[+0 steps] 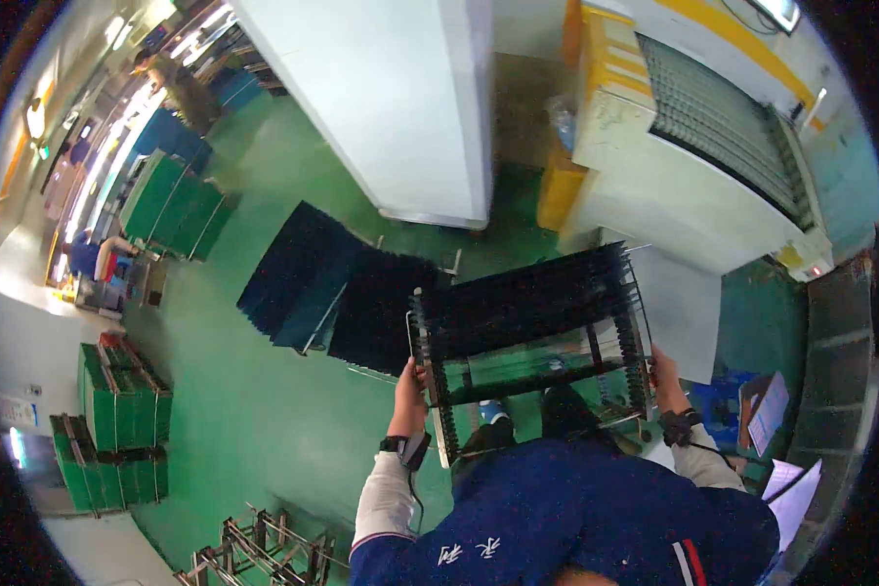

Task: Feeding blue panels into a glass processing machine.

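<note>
Between my hands is a slotted rack (440,391) with toothed black side rails and a thin metal frame, held up in front of my body. A dense row of thin dark panels (523,303) fills its far part. Through the open near part, the floor and my legs show. My left hand (409,398) is closed round the rack's left side. On its right side, my right hand (667,379) grips the frame, with some fingers hidden behind it. Just beyond the rack's left end, more dark panels (308,273) stand in rows on the floor.
A white pillar (400,117) rises ahead. To the right stands a cream machine (674,176) with a slatted top. Green crates (117,430) are stacked at the left, and metal frames (259,547) lie at lower left. Other people (93,256) are at far left.
</note>
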The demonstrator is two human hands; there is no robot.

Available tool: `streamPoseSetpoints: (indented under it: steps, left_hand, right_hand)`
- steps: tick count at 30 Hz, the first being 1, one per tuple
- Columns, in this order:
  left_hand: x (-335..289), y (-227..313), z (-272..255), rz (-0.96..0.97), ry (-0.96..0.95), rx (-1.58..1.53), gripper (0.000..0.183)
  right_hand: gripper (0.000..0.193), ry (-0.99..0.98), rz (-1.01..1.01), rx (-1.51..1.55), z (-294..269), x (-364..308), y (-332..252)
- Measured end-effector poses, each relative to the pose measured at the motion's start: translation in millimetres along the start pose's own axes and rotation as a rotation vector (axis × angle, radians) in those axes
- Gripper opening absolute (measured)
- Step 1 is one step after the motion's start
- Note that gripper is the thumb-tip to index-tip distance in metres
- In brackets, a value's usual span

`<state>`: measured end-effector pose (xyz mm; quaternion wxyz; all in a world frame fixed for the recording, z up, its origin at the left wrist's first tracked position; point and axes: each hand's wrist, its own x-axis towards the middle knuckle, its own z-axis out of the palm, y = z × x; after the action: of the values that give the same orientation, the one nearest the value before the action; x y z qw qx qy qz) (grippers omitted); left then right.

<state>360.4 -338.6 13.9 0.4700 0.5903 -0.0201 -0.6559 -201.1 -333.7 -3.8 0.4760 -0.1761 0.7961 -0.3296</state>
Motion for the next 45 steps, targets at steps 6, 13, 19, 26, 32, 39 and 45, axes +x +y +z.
streamPoseSetpoints:
  steps: [6,13,19,26,32,39,45]
  left_hand:
    - [25.6,-35.4,107.5,-0.07,-0.092,0.098,0.032]
    - [43.2,-72.8,244.8,-0.206,-0.242,0.153,0.034]
    - [91.5,-125.3,367.8,0.034,-0.345,0.312,0.033]
    - [119.6,-166.2,483.5,-0.1,-0.276,0.231,0.027]
    - [160.1,-195.5,501.7,0.001,-0.299,0.433,0.03]
    - [142.4,-195.0,473.6,0.043,-0.32,0.363,0.038]
    - [124.6,-191.4,389.8,0.036,-0.09,0.5,0.042]
  right_hand:
    - [0.035,0.127,-0.145,-0.063,-112.6,32.9,85.1]
    - [0.035,0.201,0.074,0.461,-175.9,22.5,9.0]
    - [0.039,0.275,0.138,0.406,-269.6,121.9,44.6]
    - [0.031,0.094,0.167,0.441,-352.8,213.7,69.2]
    - [0.044,-0.259,-0.455,0.091,-419.8,304.5,144.0]
    - [0.031,0.342,-0.022,-0.402,-420.1,280.4,68.9]
    - [0.026,0.504,-0.662,-0.44,-315.6,134.2,-140.6]
